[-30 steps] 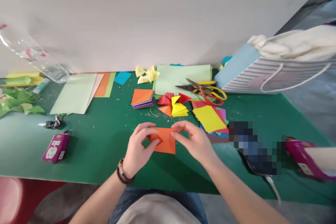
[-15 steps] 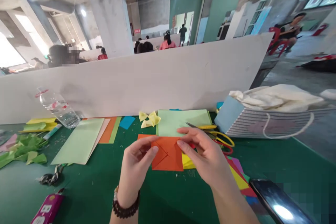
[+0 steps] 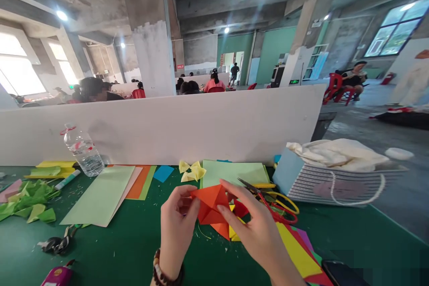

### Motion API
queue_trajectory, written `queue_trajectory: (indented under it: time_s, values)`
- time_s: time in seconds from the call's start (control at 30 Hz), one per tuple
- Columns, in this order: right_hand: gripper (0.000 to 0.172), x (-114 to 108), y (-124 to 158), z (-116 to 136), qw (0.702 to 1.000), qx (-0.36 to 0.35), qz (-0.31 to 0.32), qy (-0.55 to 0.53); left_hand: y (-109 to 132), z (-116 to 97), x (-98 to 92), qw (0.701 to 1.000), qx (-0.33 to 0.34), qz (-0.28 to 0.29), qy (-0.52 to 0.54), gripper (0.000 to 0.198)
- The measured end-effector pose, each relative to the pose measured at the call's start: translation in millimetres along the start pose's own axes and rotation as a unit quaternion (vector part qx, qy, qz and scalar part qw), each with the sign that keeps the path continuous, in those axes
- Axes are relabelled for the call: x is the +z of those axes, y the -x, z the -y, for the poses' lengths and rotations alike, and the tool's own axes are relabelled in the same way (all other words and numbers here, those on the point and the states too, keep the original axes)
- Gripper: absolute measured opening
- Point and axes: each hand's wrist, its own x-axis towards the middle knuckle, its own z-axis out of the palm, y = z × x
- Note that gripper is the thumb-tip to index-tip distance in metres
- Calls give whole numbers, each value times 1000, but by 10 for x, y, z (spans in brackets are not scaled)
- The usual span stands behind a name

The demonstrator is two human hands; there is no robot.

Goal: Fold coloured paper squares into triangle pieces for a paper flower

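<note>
Standing at the far left, one clear plastic water bottle [image 3: 83, 154] is resting on a green cutting mat [image 3: 368, 243], beside a heap of crumpled green paper scraps [image 3: 28, 203] and one pale green paper sheet [image 3: 100, 194]. Moving rightward, one small cluster of folded pale yellow paper [image 3: 189, 170] is sitting near the mat's back edge. At the centre, the left hand [image 3: 177, 228], wearing one dark beaded bracelet [image 3: 166, 271], and the right hand [image 3: 258, 234] are both closing on a folded orange paper piece [image 3: 209, 205], pinching it between fingers and thumbs and holding it just above the mat, in front of the person. Beyond the right hand, two pairs of scissors, one with red handles [image 3: 278, 212] and one with yellow handles [image 3: 288, 202], are lying together, and one striped paper gift bag [image 3: 321, 185] is standing at the right. The main risk appears to be the orange paper slipping or its folds springing open if either pinch loosens; the scissors' blades lying near the right hand could also catch the paper if it is lowered carelessly.
</note>
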Motion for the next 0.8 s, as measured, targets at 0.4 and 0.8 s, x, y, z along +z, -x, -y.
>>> queue_trajectory:
  time_s: [0.4, 0.8]
  values:
    - [52, 117, 68, 86, 983, -119, -72, 122, 58, -35, -47, 998, 51, -18, -37, 19]
    - [41, -61, 119, 195, 981, -154, -105, 44, 92, -84, -34, 996, 72, -4, -59, 21]
